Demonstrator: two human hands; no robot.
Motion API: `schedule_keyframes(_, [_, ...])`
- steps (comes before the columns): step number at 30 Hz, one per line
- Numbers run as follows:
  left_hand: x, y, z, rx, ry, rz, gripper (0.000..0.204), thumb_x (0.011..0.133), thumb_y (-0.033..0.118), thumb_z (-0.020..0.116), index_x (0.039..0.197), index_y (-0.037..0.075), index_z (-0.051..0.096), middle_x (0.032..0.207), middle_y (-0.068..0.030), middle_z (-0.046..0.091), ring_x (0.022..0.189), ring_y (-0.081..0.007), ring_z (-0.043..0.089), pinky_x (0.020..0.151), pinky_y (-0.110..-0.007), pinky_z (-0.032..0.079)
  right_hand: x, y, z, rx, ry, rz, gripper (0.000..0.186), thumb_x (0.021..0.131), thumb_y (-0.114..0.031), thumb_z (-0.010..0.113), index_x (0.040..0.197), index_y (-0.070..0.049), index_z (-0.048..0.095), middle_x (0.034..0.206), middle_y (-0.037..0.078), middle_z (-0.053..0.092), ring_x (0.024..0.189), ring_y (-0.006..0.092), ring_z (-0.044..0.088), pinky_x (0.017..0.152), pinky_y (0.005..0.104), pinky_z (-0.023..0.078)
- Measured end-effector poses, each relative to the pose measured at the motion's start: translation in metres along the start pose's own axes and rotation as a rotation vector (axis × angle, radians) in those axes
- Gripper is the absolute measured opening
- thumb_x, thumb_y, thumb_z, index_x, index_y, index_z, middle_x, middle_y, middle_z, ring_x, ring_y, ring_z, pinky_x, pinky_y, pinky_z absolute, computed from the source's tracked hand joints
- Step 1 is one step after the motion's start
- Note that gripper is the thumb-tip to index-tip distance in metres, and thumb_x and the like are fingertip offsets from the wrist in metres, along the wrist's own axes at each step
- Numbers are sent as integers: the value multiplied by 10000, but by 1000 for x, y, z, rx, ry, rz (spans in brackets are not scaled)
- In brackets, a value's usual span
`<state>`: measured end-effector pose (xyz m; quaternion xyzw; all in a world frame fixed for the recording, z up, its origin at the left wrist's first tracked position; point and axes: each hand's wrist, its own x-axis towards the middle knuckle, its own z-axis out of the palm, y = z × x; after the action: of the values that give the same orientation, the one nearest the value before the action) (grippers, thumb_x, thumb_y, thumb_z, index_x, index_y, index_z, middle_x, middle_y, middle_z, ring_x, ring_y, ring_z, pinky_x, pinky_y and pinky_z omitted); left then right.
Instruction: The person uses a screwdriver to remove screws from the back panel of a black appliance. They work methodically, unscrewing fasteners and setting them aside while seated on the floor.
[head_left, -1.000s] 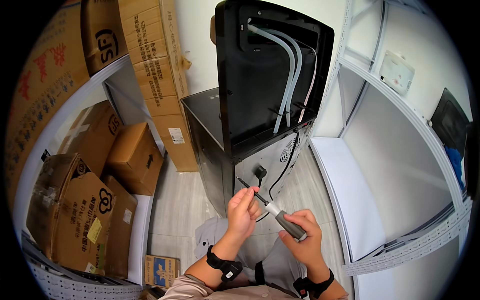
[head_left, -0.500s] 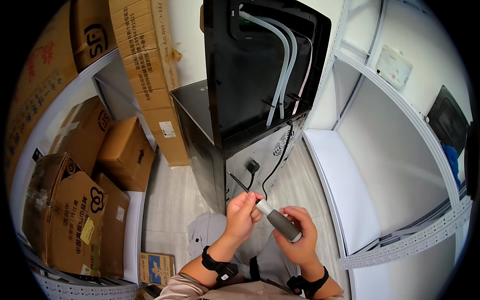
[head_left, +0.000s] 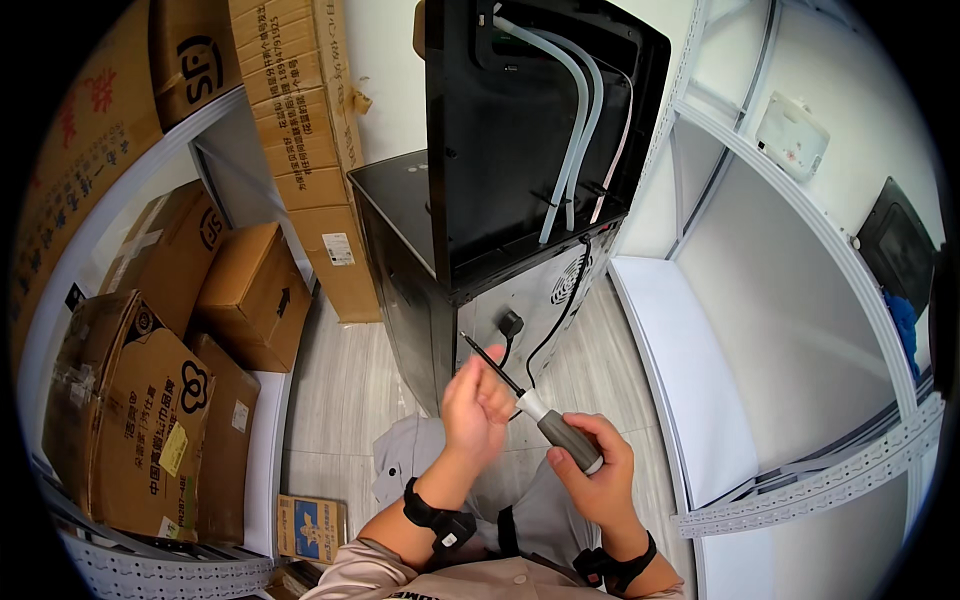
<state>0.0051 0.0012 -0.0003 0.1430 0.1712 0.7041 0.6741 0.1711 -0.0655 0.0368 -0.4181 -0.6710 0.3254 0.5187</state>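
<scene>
In my right hand is a screwdriver with a grey handle and a pale collar, the fingers wrapped round the handle. Its dark shaft points up and left, toward the machine. My left hand is beside the shaft, its fingers curled and smeared by motion; whether they touch the shaft I cannot tell. Ahead stands a tall black machine whose back shows a dark recess with two pale flexible tubes and a thin white line. Below, a black plug and a black power cord hang against the grey rear panel.
Cardboard boxes fill the shelf on the left, and a tall carton leans beside the machine. White metal shelving runs along the right. A small box lies at the lower left on the floor.
My left hand has shifted up and left from the screwdriver's collar to along its shaft. The right hand keeps its grip on the handle, and the view has moved slightly.
</scene>
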Motion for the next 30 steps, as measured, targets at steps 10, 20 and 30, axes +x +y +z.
schedule_keyframes(10, [22, 14, -5, -252, 29, -121, 219, 1008, 357, 534, 986, 168, 644, 547, 81, 242, 457, -65, 200, 447, -235, 211, 0, 1, -1, -95, 38, -132, 365, 776, 10, 742, 1128, -44, 661, 1003, 89, 577, 860, 176, 592, 736, 280, 476])
schedule_keyframes(20, [25, 10, -3, -219, 48, -46, 163, 1004, 302, 551, 945, 173, 633, 534, 87, 249, 450, -63, 209, 443, -239, 206, -2, 3, -3, -97, 43, -148, 371, 770, 18, 745, 1126, -58, 674, 1028, 87, 563, 861, 173, 590, 725, 272, 482])
schedule_keyframes(30, [23, 15, 0, -130, 56, 10, 173, 1003, 244, 512, 974, 93, 591, 543, 72, 255, 454, -64, 239, 449, -241, 233, -1, -5, -4, -115, 38, -158, 366, 788, 3, 737, 1140, -59, 662, 1027, 93, 556, 842, 173, 594, 703, 276, 489])
